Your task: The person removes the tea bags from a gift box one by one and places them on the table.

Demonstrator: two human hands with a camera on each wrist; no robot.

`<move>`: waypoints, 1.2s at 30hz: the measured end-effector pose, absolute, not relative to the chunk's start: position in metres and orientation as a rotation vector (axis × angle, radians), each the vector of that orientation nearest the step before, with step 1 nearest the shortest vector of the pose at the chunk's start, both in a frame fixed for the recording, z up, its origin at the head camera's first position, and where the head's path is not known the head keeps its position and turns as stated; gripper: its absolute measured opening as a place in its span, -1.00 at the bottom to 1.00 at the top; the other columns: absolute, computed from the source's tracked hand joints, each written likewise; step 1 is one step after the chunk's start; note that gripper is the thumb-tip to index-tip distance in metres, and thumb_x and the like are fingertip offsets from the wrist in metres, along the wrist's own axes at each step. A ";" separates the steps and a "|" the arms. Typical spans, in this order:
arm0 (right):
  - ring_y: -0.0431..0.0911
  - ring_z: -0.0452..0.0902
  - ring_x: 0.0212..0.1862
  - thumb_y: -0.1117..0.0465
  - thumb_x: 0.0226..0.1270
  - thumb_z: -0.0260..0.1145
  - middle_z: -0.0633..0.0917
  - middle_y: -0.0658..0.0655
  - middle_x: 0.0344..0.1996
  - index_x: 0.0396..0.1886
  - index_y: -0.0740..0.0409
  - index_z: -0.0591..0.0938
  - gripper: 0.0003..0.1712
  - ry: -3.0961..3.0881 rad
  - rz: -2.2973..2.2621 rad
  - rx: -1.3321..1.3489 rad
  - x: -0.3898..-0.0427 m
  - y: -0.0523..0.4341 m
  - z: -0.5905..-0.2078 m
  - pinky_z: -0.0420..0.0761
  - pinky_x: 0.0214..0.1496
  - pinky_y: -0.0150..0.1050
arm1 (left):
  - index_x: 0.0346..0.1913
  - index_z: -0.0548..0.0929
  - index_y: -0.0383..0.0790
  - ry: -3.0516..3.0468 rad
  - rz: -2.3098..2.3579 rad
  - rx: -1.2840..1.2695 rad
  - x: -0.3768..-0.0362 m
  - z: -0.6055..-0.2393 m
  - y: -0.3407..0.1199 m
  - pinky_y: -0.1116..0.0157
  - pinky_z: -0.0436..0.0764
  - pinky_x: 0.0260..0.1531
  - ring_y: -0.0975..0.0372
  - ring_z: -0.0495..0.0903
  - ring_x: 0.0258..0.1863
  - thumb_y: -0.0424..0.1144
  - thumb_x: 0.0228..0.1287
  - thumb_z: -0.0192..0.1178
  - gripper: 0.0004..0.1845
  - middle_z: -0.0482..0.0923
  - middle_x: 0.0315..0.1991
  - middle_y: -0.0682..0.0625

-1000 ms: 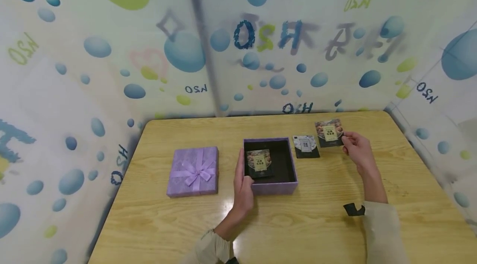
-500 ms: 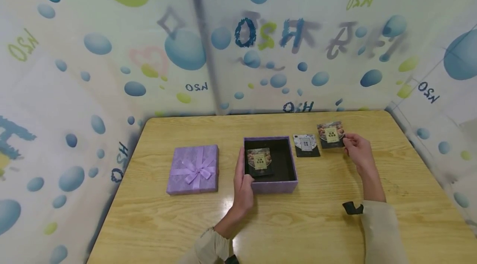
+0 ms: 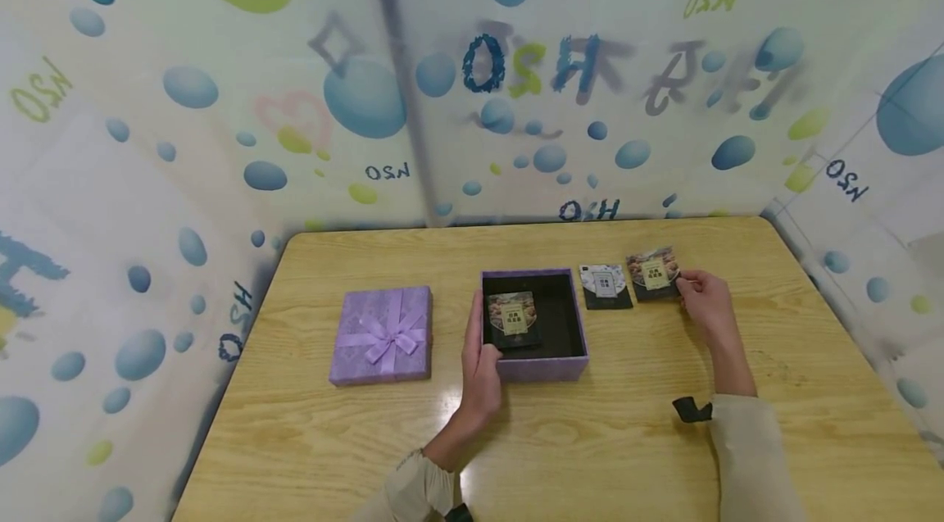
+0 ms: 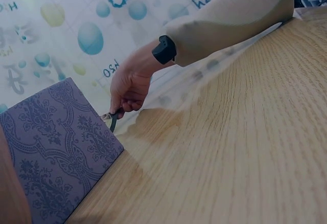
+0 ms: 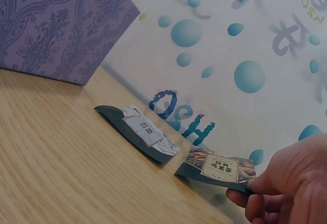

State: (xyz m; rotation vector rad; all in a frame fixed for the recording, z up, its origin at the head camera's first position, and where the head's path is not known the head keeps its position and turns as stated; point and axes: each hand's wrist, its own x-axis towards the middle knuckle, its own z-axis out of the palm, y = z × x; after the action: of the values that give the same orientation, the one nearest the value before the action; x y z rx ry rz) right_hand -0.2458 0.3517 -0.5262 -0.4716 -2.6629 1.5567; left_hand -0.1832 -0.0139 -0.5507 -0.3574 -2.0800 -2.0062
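Person's arms as seen from the head and wrist views. Both forearms are covered by long beige sleeves of soft, plain fabric. The left hand [image 3: 481,366] and right hand [image 3: 704,302] are bare, without gloves or rings. A black band (device strap, details too small to tell) sits at the right wrist, at the sleeve's edge.

A small makeshift recording booth rather than a lived-in room: a light wooden bench [image 3: 605,440] is closed in on the left, far and right sides by hanging plastic sheets [image 3: 221,96] printed with blue and green bubbles and mirrored "H2O" lettering, with a seam [image 3: 401,88] running down where two of the far sheets meet
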 end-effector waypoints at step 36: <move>0.12 0.53 -0.13 0.16 0.59 0.10 0.64 0.43 -0.04 0.18 0.50 0.59 -0.53 -2.709 1.227 -0.718 -0.245 0.344 -0.536 0.45 -0.30 -0.26 | 0.70 -0.02 -0.21 -2.061 -2.005 -0.366 -0.185 -0.553 -0.013 0.47 -0.06 0.52 0.04 -0.14 0.67 -0.59 0.20 -0.29 -0.09 -0.07 0.70 -0.05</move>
State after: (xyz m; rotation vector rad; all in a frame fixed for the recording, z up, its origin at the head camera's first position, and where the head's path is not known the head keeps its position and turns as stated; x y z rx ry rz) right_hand -0.2453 0.3441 -0.5361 -0.7176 -2.7093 1.2268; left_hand -0.1849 -0.0135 -0.5527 -0.3657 -2.0609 -2.0048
